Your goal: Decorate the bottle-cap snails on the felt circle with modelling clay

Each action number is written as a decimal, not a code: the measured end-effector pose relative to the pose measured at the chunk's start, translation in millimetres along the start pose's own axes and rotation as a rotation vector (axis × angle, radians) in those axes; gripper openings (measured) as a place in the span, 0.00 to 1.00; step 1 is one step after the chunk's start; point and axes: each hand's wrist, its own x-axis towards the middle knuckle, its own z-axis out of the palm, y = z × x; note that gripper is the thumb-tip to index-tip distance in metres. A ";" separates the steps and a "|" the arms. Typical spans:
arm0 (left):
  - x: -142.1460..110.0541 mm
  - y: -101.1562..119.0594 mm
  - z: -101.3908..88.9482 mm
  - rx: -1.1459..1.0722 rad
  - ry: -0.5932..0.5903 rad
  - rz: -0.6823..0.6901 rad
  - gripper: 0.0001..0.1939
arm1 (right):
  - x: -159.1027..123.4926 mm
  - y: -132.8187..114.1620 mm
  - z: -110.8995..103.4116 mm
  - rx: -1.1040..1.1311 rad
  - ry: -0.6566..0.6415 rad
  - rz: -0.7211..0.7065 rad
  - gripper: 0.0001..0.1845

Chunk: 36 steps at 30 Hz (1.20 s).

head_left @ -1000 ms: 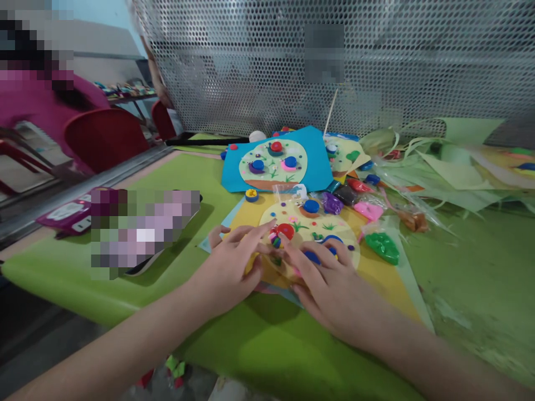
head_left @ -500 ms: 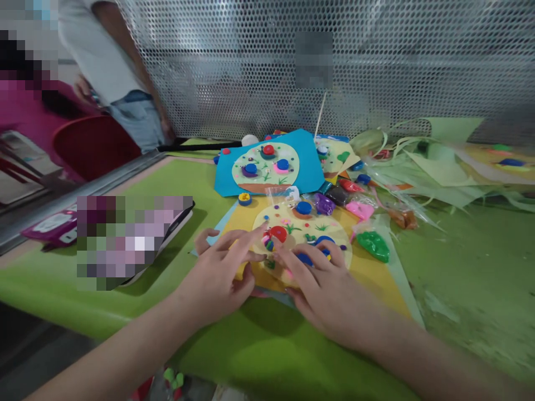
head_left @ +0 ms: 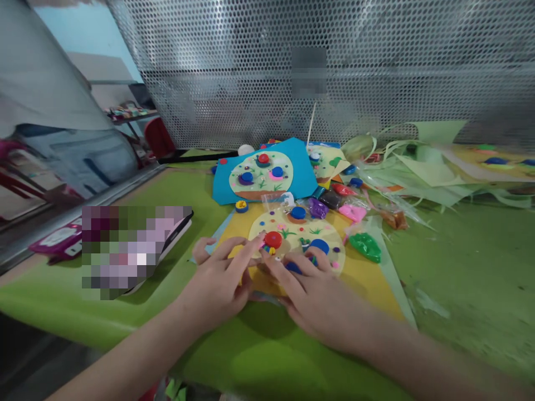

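A pale yellow oval [head_left: 339, 239] on an orange-yellow sheet [head_left: 376, 289] carries bottle caps and small clay shapes. My left hand [head_left: 221, 275] comes in from the left, fingers spread, its index fingertip beside a red cap [head_left: 273, 240] with striped clay at its edge. From the right, my right hand [head_left: 320, 292] rests over the lower oval with fingers apart, its index fingertip close to the same clay. A blue cap [head_left: 320, 247] shows just beyond its fingers, and another blue cap [head_left: 293, 268] is partly covered by them. Neither hand visibly holds anything.
Behind stands a blue card [head_left: 307, 172] with a similar picture. Bagged clay, including a green pack [head_left: 365, 247], lies to the right, near paper strips [head_left: 401, 156]. A phone-like object [head_left: 163, 245] lies left. A perforated metal panel [head_left: 234, 72] closes the back; a person [head_left: 75, 150] stands left.
The camera view has shifted slightly. Both hands stay at the red cap, with the fingertips moved a little at the clay. The person at left appears nearer and larger.
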 end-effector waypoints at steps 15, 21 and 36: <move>-1.4 -1.0 3.4 0.076 0.066 0.082 0.32 | -1.5 0.1 5.6 0.018 0.056 0.037 0.28; -3.3 1.4 0.9 0.164 0.113 0.067 0.28 | -1.5 0.7 4.0 0.090 0.024 0.066 0.29; -1.3 1.0 3.5 0.089 0.103 0.088 0.28 | -1.4 1.7 4.6 0.012 0.127 0.065 0.28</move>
